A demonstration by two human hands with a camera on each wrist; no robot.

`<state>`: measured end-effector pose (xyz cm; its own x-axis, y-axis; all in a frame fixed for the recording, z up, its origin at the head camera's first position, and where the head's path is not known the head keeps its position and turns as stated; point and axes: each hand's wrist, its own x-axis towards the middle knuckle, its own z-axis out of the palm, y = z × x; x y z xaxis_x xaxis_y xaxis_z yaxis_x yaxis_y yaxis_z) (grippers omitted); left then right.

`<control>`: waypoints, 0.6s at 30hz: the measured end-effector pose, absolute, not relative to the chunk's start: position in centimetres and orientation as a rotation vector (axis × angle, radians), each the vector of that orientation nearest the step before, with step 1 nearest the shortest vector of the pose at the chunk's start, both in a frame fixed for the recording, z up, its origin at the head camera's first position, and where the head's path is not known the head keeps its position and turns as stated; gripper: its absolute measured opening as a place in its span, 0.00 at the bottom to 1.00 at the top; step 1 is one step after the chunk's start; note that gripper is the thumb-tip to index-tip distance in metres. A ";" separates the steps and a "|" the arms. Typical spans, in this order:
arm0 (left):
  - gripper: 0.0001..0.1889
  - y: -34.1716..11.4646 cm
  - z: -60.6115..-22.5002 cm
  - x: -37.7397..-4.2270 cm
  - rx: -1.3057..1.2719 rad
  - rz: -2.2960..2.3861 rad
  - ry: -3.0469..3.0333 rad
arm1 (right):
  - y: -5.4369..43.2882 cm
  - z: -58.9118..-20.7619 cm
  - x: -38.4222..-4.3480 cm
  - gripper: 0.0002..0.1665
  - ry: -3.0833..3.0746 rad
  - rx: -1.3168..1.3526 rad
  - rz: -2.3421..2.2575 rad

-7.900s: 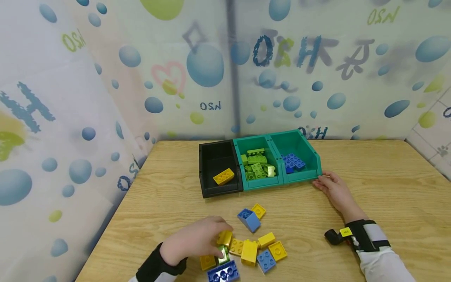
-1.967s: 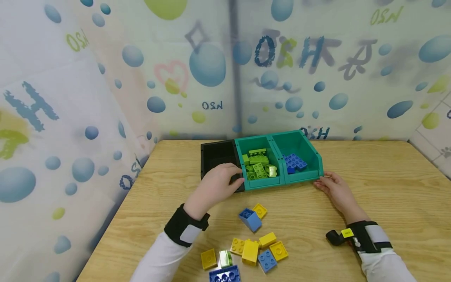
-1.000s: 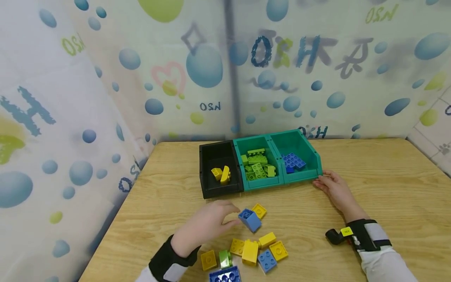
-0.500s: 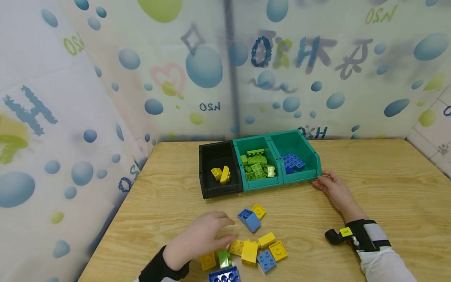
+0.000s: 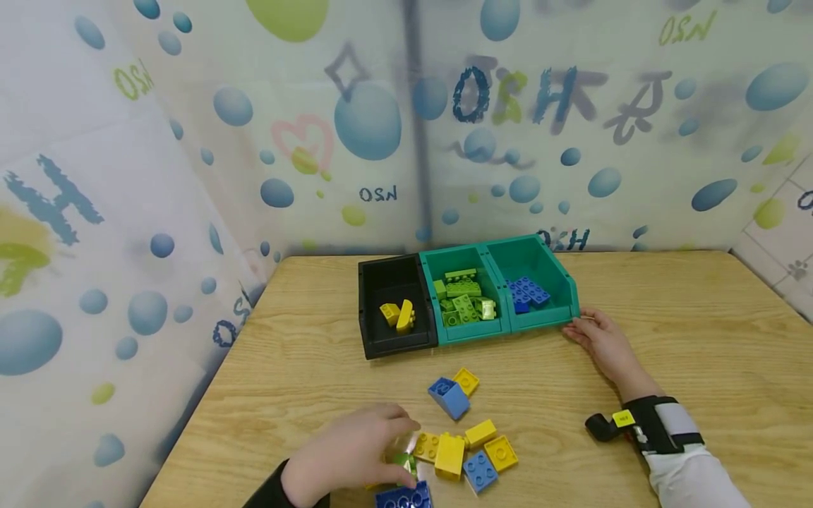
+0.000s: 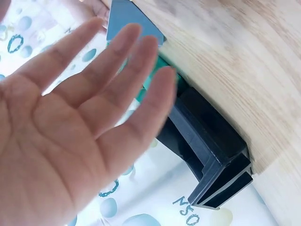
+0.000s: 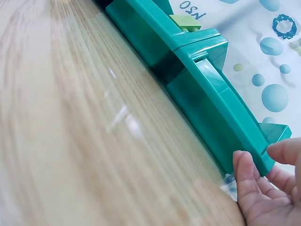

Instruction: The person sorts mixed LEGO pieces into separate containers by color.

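Over a shiny green brick [image 5: 407,462] my left hand [image 5: 352,449] hovers low, thumb and fingers spread either side. It partly hides that brick. In the left wrist view the palm and fingers [image 6: 117,136] are extended and hold nothing. A dark blue brick [image 5: 404,496] lies by the thumb. My right hand [image 5: 606,349] grips the near right corner of the teal bin [image 5: 543,319]; the right wrist view has its thumb and fingers [image 7: 244,174] around that corner. Yellow bricks [image 5: 449,457] lie right of the left hand.
A black bin [image 5: 400,346] joined to the teal ones holds two yellow bricks [image 5: 405,316]. The middle bin has several green bricks [image 5: 464,289], the right one blue bricks [image 5: 528,291]. A blue sloped brick [image 5: 451,399] and a light blue brick [image 5: 480,471] lie on the table [image 5: 667,296].
A second yellow brick is in the black bin, let go there by my left hand. That hand has since come back down and left to the green brick. The right hand stays put.
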<state>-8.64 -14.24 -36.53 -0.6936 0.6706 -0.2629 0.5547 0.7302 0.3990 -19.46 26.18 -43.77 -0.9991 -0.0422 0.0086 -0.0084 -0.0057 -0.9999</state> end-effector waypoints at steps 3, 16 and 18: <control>0.35 -14.3 -36.6 -8.4 0.926 0.372 2.509 | 26.1 -43.7 -19.4 0.24 2.191 -0.061 -2.217; 0.32 -13.9 -36.7 -8.3 0.901 0.342 2.428 | 26.2 -43.9 -19.4 0.24 2.225 -0.069 -2.192; 0.31 -13.9 -36.7 -8.3 0.885 0.359 2.424 | 26.1 -43.8 -19.4 0.24 2.221 -0.071 -2.200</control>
<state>-8.29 -13.93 -36.69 -0.6449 0.6581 -0.3885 0.5174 0.7501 0.4118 -19.43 26.14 -43.85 -0.9989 -0.0425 0.0218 -0.0222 0.0090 -0.9997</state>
